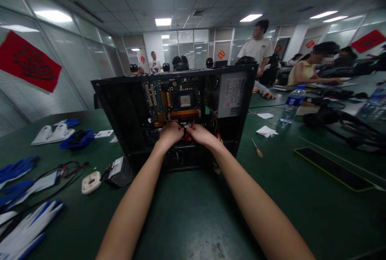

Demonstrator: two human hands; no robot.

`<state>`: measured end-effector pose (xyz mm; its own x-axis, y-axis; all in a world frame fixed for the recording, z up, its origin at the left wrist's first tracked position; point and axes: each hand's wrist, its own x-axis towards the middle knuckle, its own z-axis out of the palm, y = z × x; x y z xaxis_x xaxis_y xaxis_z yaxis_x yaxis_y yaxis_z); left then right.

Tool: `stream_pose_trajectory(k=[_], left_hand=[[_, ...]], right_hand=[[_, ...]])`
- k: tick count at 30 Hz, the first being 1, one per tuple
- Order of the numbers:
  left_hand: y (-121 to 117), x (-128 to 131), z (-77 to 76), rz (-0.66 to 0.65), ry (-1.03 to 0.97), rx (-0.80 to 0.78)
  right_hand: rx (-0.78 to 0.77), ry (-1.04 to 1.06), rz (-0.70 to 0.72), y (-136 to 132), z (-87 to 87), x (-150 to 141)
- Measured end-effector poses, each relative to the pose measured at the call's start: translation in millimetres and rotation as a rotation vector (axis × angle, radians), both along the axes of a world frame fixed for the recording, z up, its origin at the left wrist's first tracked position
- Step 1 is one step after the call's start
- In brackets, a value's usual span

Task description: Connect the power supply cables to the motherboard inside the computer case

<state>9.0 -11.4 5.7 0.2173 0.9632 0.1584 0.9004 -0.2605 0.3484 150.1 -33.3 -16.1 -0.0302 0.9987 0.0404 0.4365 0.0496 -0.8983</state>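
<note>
An open black computer case (110,119) stands on the green table in front of me, its inside facing me. Within it are a motherboard (175,98) and, at the upper right, a silver power supply (232,95). Both my hands reach into the lower middle of the case, below the motherboard. My left hand (171,134) is closed, and whatever its fingers hold is hidden. Close beside it, my right hand (199,134) pinches thin cables (189,138), some of them red. Where the cable ends sit cannot be made out.
On the left lie blue-and-white gloves (28,228), a blue tray (77,139), a white square device (91,182) and a dark block (117,173). To the right are a screwdriver (257,149), a water bottle (292,105) and crumpled tissue (267,131). Other people work beyond the case.
</note>
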Motion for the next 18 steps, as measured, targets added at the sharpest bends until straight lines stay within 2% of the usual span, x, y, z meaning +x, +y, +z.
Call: stream_pose_trajectory(k=[6, 10, 13, 18], left_hand=[[2.3, -1.5, 0.2, 0.009, 0.01, 0.031], [4.6, -2.7, -0.6, 0.012, -0.001, 0.013], [6.9, -4.1, -1.2, 0.002, -0.012, 0.001], [7.5, -6.0, -0.2, 0.0, 0.0, -0.011]], right_hand=[[-0.295, 0.305, 0.044, -4.3, 12.7, -0.8], [-0.458, 0.347, 0.054, -1.3, 19.7, -0.4], [-0.516, 0.338, 0.094, 1.8, 21.6, -1.7], [-0.52, 0.364, 0.118, 5.9, 20.2, -6.2]])
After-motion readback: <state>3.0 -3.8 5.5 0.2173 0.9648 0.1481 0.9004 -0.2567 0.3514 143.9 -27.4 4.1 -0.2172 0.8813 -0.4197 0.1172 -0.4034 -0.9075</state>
